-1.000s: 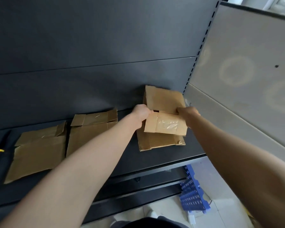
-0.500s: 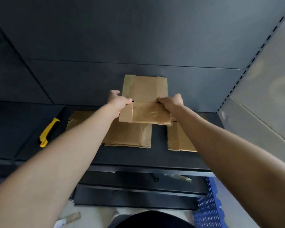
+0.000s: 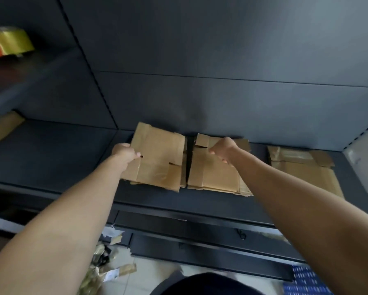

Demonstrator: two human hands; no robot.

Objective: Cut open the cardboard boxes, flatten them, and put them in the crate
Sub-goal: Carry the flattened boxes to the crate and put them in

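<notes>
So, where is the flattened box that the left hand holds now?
The flattened box lies centre-left on the dark shelf, gripped by the left hand, beside another flattened box.

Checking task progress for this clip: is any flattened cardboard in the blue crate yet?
No. The visible flattened boxes all lie on the dark shelf, and the visible corner of the blue crate shows no cardboard.

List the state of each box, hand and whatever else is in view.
Left box: flattened, on the shelf, gripped at its left edge.
Middle box: flattened, lying under the right hand.
Right box: flattened, untouched.
Left hand: closed on the left box.
Right hand: curled over the middle box; grip unclear.
Crate: on the floor, mostly out of view.
</notes>
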